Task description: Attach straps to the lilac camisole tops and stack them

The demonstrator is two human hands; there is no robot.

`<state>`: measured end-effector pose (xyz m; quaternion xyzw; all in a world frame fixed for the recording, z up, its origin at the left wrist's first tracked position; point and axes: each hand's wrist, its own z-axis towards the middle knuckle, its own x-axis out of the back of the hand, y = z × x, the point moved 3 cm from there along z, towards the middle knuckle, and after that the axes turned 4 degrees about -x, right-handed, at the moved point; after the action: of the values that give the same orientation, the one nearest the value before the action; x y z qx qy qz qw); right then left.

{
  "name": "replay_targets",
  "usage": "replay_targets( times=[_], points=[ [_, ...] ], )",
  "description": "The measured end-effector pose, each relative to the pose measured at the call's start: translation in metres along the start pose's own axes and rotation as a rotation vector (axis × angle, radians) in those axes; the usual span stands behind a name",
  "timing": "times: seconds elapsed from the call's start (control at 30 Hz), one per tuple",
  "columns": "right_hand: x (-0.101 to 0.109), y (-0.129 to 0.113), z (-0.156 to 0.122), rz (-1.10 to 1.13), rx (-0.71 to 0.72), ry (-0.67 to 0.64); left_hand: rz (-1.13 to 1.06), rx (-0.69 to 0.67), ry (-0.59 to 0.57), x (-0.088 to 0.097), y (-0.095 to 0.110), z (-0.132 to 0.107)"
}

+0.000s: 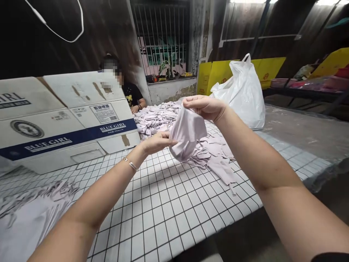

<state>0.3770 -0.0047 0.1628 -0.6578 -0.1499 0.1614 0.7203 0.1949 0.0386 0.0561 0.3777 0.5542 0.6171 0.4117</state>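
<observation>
Holding a pale lilac fabric piece (188, 131) in the air, to the right of the white carton (61, 118). Pinching the upper edge between thumb and fingertips of the right hand (202, 106); gripping the side nearer the carton, lower down, with the fingers of the left hand (156, 143). Unable to judge the depth of the left grip behind the cloth.

Best to pinch lightly, given the soft, limp look of the cloth, and probably worth drawing both grips gently apart to ease out the folds. Lift clear of the loose pieces (216, 151), lying right of the carton, to avoid dragging one along. Watch likewise for the large heap (156, 118) just beyond the carton's right end, and avoid brushing the stack (29, 225) on the near side of the carton with the left forearm.
</observation>
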Motion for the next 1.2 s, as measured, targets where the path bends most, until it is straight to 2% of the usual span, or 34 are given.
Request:
replay_targets(
  times=[0.1, 0.2, 0.3, 0.4, 0.53, 0.67, 0.7, 0.77, 0.83, 0.87, 0.9, 0.97, 1.03, 1.07, 1.13, 1.2],
  points=[
    [-0.009, -0.004, -0.009, 0.03, 0.011, 0.106, -0.009, 0.095, 0.007, 0.007, -0.007, -0.058],
    [-0.012, 0.007, -0.016, 0.092, 0.0, 0.169, 0.078, 0.193, 0.028, 0.021, -0.008, -0.112],
    [-0.014, 0.029, -0.018, 0.135, -0.038, 0.183, 0.236, 0.227, 0.071, 0.035, 0.005, -0.157],
    [-0.019, 0.049, -0.014, 0.132, -0.058, 0.218, 0.43, 0.253, 0.097, 0.044, 0.024, -0.188],
    [-0.029, 0.059, -0.006, 0.055, -0.086, 0.233, 0.633, 0.261, 0.245, 0.057, 0.05, -0.211],
    [-0.051, 0.063, -0.005, 0.005, -0.048, 0.189, 0.708, 0.195, 0.411, 0.084, 0.067, -0.221],
    [-0.061, 0.067, -0.005, 0.011, -0.047, 0.17, 0.753, 0.18, 0.486, 0.09, 0.069, -0.22],
    [-0.085, 0.079, -0.004, 0.026, -0.067, 0.141, 0.86, 0.114, 0.741, 0.095, 0.071, -0.215],
    [-0.111, 0.091, 0.003, 0.009, -0.093, 0.144, 0.888, -0.02, 0.974, 0.084, 0.07, -0.203],
    [-0.123, 0.097, 0.009, -0.018, -0.105, 0.149, 0.841, -0.095, 0.998, 0.073, 0.067, -0.192],
    [-0.133, 0.101, 0.016, -0.047, -0.112, 0.153, 0.755, -0.151, 0.938, 0.06, 0.062, -0.18],
    [-0.147, 0.105, 0.03, -0.077, -0.116, 0.158, 0.532, -0.169, 0.64, 0.033, 0.053, -0.153],
    [-0.153, 0.104, 0.039, -0.043, -0.122, 0.148, 0.355, -0.089, 0.352, 0.013, 0.045, -0.135],
    [-0.155, 0.102, 0.041, -0.014, -0.123, 0.14, 0.302, -0.037, 0.269, 0.009, 0.043, -0.131],
    [-0.157, 0.101, 0.038, 0.027, -0.118, 0.106, 0.257, 0.05, 0.241, 0.011, 0.043, -0.129],
    [-0.16, 0.109, 0.028, 0.02, -0.13, 0.034, 0.255, 0.109, 0.306, 0.02, 0.045, -0.134]
  ],
)
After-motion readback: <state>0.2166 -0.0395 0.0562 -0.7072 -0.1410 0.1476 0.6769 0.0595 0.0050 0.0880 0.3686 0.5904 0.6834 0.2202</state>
